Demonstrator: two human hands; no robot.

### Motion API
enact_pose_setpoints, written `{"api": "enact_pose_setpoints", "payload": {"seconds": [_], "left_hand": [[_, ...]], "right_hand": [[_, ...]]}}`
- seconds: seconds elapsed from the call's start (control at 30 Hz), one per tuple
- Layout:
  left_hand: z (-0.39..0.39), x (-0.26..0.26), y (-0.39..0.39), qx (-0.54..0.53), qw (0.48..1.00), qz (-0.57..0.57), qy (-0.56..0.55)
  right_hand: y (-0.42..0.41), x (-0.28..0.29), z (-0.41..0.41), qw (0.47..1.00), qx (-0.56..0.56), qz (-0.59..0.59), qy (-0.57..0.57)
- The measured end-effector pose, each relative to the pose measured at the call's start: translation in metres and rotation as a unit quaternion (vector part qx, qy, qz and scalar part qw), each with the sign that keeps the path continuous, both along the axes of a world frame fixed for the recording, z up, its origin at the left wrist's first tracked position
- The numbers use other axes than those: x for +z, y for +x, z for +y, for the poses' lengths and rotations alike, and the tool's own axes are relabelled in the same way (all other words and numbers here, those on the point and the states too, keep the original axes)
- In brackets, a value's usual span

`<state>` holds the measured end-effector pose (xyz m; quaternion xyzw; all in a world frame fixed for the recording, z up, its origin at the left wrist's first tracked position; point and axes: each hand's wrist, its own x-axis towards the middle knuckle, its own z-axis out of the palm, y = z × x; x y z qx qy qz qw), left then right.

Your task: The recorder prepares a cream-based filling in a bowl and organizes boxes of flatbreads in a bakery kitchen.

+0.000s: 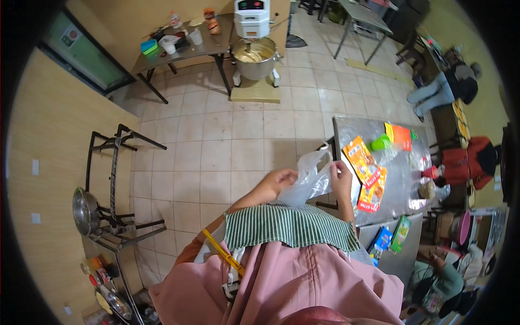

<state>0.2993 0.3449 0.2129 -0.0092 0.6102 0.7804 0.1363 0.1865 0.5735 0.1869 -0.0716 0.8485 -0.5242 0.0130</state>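
Observation:
A thin clear plastic bag (306, 183) hangs in front of my apron, its handles raised and its sides crumpled. My left hand (278, 185) pinches the bag's left side. With bent fingers, my right hand (341, 176) grips its upper right edge. I cannot see anything plainly inside the bag. Just right of my right hand, several orange food pouches (360, 156) with printed writing lie on a steel table (400, 174). Below the bag is my green-and-white striped apron (288, 227).
A green cup (380, 142) stands beyond the pouches. Two cartons (400, 233) lie on the lower table section. Ahead, a stand mixer (252, 24) holds batter in its bowl (256, 67). A metal frame (115, 174) stands at left. Several people are at right, one in red (463, 162).

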Motion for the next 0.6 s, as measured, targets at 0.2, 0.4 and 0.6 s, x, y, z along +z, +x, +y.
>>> {"api": "enact_pose_setpoints", "payload": {"seconds": [0.2,0.4,0.6], "left_hand": [[-0.125,-0.019,-0.015,0.262,0.911,-0.046,-0.315],[-0.201,-0.021,-0.047,0.244,0.891,-0.128,-0.362],[-0.241,0.001,-0.104,0.333,0.811,0.009,-0.480]], "right_hand": [[-0.100,-0.013,-0.023,0.953,0.025,0.039,0.301],[-0.209,-0.004,-0.160,0.981,0.088,0.011,0.171],[-0.224,0.044,-0.377,0.906,0.396,-0.002,0.148]]}}
